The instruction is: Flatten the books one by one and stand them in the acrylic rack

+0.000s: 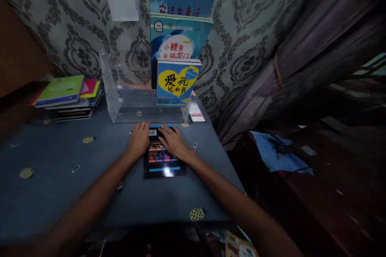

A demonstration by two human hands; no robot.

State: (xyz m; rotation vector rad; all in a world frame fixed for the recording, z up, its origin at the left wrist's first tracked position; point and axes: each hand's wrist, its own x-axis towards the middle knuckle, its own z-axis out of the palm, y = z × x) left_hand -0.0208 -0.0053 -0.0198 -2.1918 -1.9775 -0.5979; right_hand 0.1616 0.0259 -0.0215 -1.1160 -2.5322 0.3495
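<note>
Book [164, 162] lies flat, long axis toward acrylic rack [112, 93] holding upright books [177, 83]; left hand [139, 139], right hand [174, 143] rest atop, fingers extended flat

Clear acrylic tiered rack [116, 96] stands at rear of grey-blue cloth-covered worktop [60, 186] and holds three upright blue-covered books [177, 84]. Stack of colourful flat books [68, 95] rear left. Tied purple curtain [301, 48] and crumpled blue cloth [279, 153] on right.

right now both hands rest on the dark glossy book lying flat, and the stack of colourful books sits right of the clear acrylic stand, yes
Not quite. In the head view the stack of colourful books sits left of the clear acrylic stand, not right. The left hand and right hand do rest on the dark glossy book lying flat.
</note>
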